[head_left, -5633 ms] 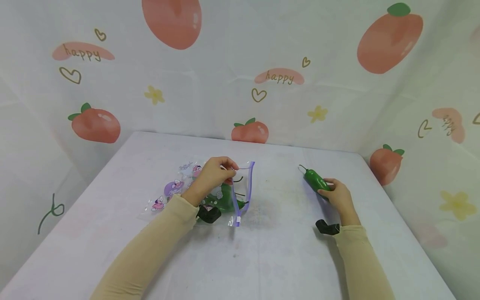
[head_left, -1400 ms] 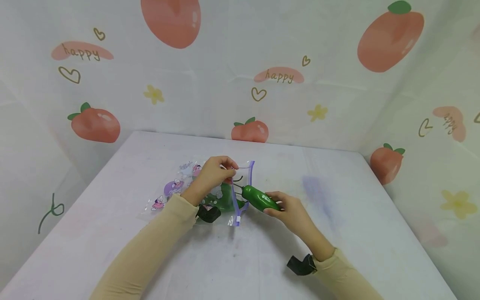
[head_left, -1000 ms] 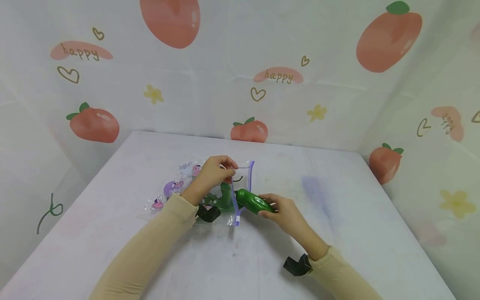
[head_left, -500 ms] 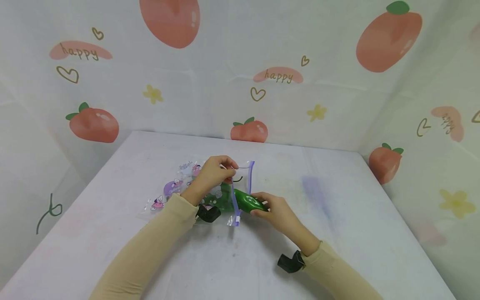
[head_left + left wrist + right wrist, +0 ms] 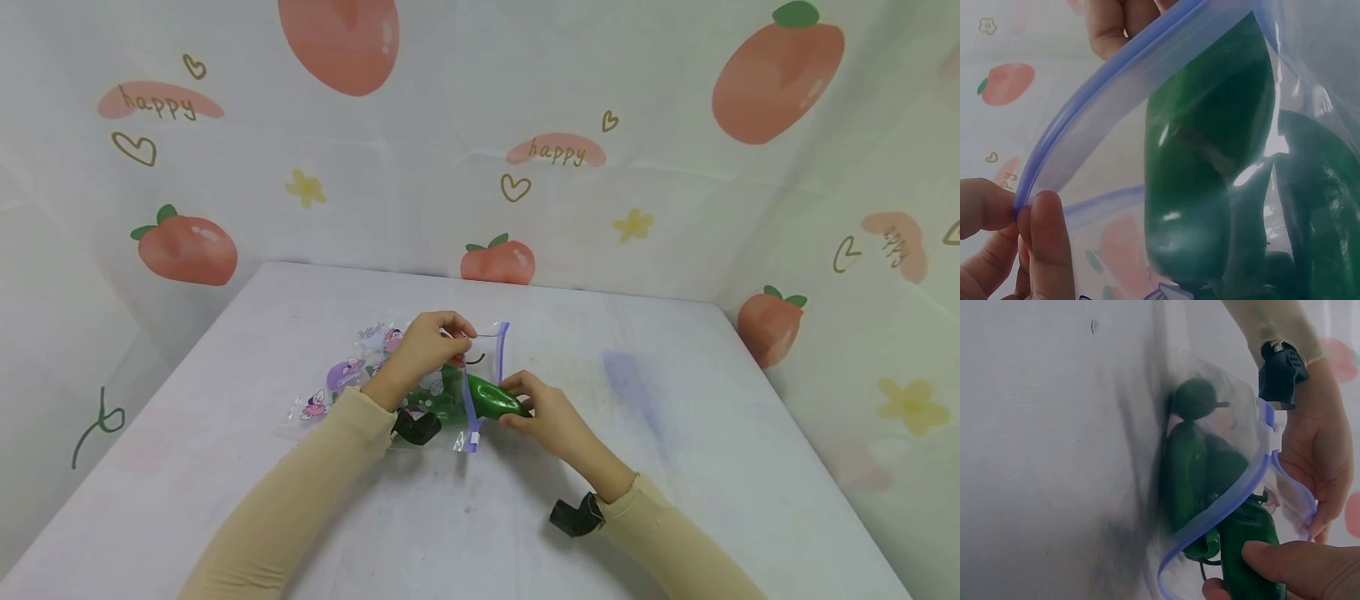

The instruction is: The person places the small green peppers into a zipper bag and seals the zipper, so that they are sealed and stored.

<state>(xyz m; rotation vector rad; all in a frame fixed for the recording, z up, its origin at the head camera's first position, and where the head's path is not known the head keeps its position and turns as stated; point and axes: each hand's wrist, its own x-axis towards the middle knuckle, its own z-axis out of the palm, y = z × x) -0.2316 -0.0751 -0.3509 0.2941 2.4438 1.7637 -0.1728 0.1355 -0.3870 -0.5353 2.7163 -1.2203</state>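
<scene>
My left hand [image 5: 429, 343] pinches the upper edge of a clear zip bag [image 5: 501, 354] with a purple seal, keeping its mouth apart. A glossy green chili pepper [image 5: 493, 401] passes stem end first through that mouth. My right hand [image 5: 553, 423] grips the pepper's outer end, thumb on one side in the right wrist view. Several other green peppers [image 5: 1185, 475] lie inside the bag, partly covered by my left forearm in the head view. Through the film in the left wrist view, the entering pepper [image 5: 1191, 169] stands beside another one.
A white slider [image 5: 1270, 439] sits at one end of the purple seal. The bag rests on a white table [image 5: 480, 533], with a printed curtain [image 5: 420, 208] behind it. Dark camera mounts [image 5: 577, 515] are strapped at both wrists.
My right hand has lifted the pepper from the table's right side, carried it left and pushed it partway into the bag. My left hand keeps its hold on the bag edge.
</scene>
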